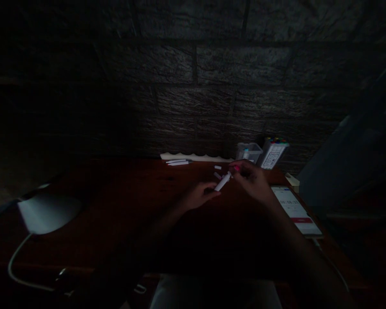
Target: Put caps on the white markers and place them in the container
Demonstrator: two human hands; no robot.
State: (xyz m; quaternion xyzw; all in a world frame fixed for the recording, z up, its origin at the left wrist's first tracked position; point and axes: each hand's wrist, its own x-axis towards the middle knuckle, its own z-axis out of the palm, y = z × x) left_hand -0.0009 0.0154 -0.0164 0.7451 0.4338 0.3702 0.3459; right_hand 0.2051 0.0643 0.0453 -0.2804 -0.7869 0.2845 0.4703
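In the dim light, my left hand (pixel 201 195) pinches the lower end of a white marker barrel (pixel 223 182), which slants up to the right. My right hand (pixel 251 179) is closed at the barrel's upper end, with a small pink piece (pixel 236 168) between its fingertips. That piece looks like a marker cap or plug; whether it touches the barrel I cannot tell. Just behind the hands a small white piece (pixel 218 167) lies on the wooden desk (pixel 131 201). Some pale pinkish bits (pixel 217 175) rest beside the barrel, too dark to name.
Slim white pens (pixel 179 162) lie at the back before a pale wavy-edged strip (pixel 196 157). A clear container (pixel 249 151) and a box of coloured markers (pixel 274 153) stand back right. A phone (pixel 296 210) with a cable lies right; a white lamp (pixel 49 212) sits left.
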